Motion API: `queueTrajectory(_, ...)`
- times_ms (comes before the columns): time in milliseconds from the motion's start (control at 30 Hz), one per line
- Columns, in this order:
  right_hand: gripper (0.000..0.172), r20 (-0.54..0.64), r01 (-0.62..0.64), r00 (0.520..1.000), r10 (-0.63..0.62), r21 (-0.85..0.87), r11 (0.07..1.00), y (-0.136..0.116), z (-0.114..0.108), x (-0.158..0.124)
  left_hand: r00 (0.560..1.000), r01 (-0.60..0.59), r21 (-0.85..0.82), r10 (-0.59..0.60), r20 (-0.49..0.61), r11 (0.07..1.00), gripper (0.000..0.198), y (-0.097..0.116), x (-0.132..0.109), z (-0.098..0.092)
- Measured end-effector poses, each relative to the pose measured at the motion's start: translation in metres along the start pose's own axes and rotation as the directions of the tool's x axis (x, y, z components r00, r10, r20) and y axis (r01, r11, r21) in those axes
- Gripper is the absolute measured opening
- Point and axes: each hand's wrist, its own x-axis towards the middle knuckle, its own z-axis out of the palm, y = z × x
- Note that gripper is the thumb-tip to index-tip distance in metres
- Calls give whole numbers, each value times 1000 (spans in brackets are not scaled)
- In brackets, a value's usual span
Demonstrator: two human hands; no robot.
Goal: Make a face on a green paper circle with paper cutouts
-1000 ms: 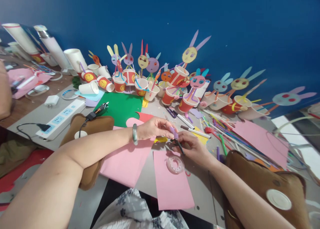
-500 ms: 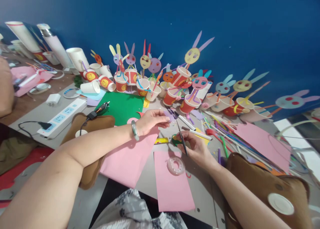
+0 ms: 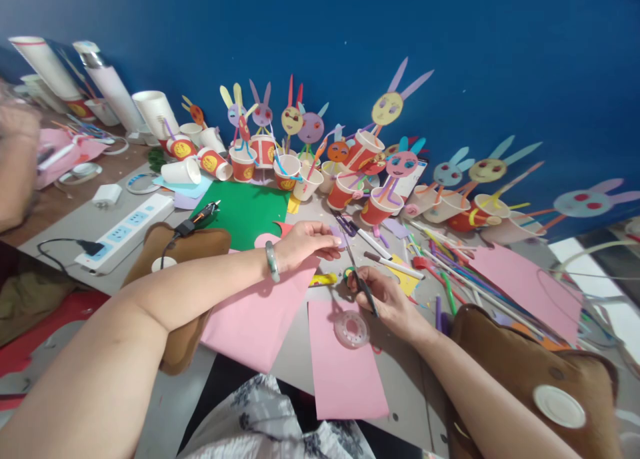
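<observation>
Left hand (image 3: 310, 244): pinching a small purple paper piece (image 3: 337, 233)
Right hand (image 3: 389, 300): gripping black scissors (image 3: 367, 293) near that piece
Tape roll (image 3: 341, 331): lying on pink paper (image 3: 346, 385)

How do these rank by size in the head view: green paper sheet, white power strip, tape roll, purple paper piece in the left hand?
1. Green paper sheet
2. White power strip
3. Tape roll
4. Purple paper piece, partly hidden by the left hand

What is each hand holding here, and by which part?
The left hand pinches a small purple paper piece by an edge, between thumb and fingers; the right hand holds scissors by the handles.
</observation>
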Motion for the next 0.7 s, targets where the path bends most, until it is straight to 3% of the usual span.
queueTrajectory(700, 44, -3, -46, 999, 46, 143, 989, -2, 4, 2, 999, 20, -2, -20, 38, 1000, 19, 0, -3, -1)
